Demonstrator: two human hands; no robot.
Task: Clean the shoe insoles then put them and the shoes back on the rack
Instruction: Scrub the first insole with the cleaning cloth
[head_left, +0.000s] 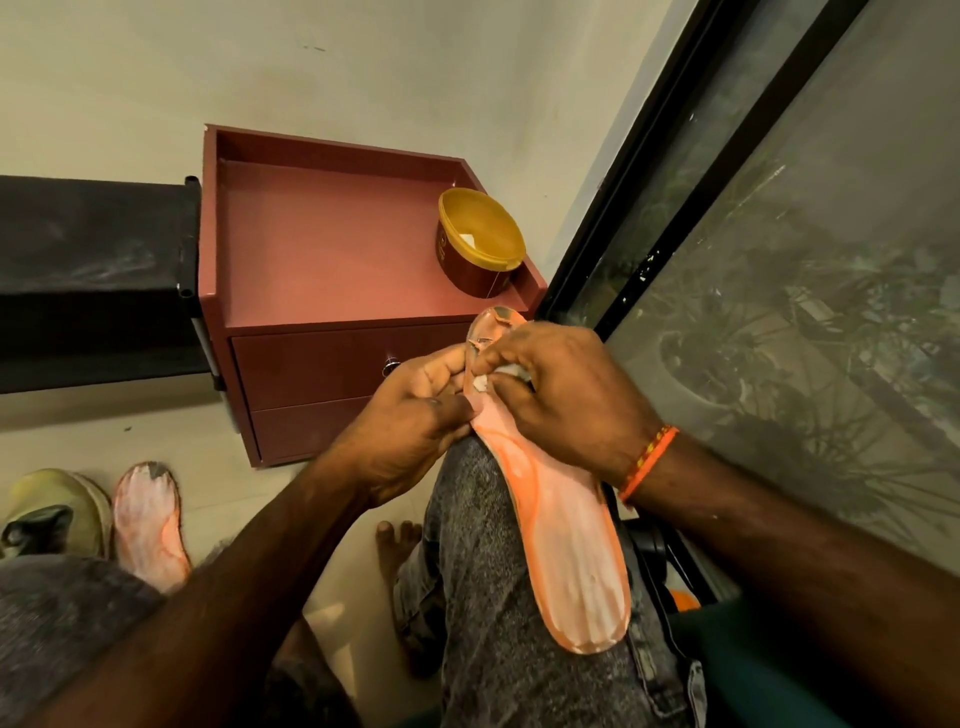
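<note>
An orange insole (566, 545) lies along my right knee, its worn toe end pointing away from me. My left hand (410, 415) pinches its left edge near the toe. My right hand (566, 389) presses a small white wad of cloth or tissue (480, 382) against the toe area, fingers curled round it. A second orange insole (148, 525) lies on the floor at the lower left, beside an olive shoe (52, 512).
A maroon bedside cabinet (332, 322) with two drawers stands ahead; a yellow-lidded tub (480, 241) sits on its top right corner. A black fabric rack top (93, 249) is at the left. A dark-framed window (779, 260) runs along the right.
</note>
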